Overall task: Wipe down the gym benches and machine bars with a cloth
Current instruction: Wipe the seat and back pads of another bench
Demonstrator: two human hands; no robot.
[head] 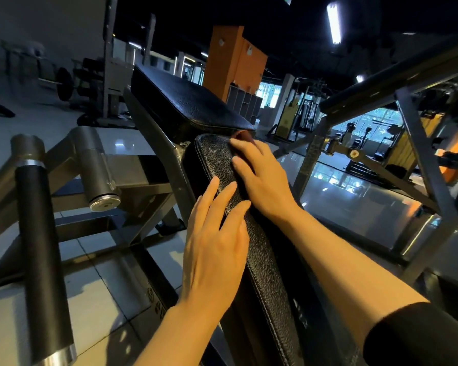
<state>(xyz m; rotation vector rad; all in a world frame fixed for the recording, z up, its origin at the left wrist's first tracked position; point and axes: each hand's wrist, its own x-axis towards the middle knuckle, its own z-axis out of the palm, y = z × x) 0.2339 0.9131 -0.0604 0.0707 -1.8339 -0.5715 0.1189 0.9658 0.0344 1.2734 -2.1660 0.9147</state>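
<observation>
Black grip bar (41, 249) left of bench pad (265, 265) (orange pillar (230, 59) behind).

L grip (217, 233) flat, R grip (259, 178) fingers spread.

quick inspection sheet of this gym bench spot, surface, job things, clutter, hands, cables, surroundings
surface: black textured bench pad, long and narrow
job's things: dark reddish cloth near the pad's far end, mostly hidden under the right hand
clutter: nothing seen
grippers: left hand flat on the pad's left edge, fingers straight; right hand pressing the cloth
cables: nothing seen
surroundings: second black pad beyond, grey machine bar at left, tiled floor
</observation>
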